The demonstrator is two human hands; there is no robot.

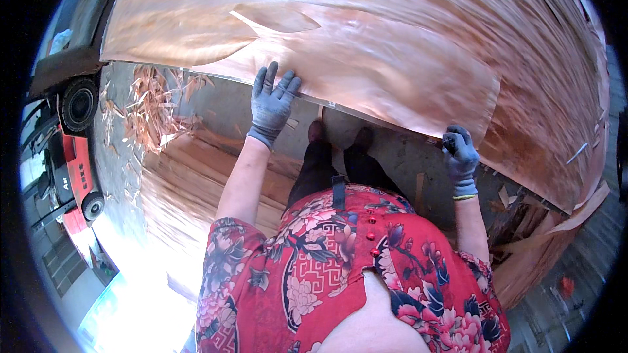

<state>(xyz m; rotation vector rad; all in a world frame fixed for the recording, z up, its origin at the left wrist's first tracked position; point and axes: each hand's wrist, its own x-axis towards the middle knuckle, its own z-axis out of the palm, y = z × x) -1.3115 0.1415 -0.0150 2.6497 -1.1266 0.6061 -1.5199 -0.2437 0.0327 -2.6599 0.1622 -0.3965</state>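
In front of me lies a broad sheet of wood veneer (196, 0), with a smaller pale veneer piece (392, 65) along its near edge. The left end of that piece is ragged, with a pointed split. My left hand (271, 106), in a grey glove, rests its spread fingers on the near edge of the piece. My right hand (461, 157), gloved too, is closed at the near right corner, by the edge. Something dark shows at its curled fingers, too small to make out.
Veneer scraps (154, 108) lie heaped on the floor at the left, beside a stack of veneer sheets (196, 170). A red forklift (78, 167) stands at the far left. A thin pale stick (577, 152) lies on the sheet's right side. Loose strips (549, 242) hang at lower right.
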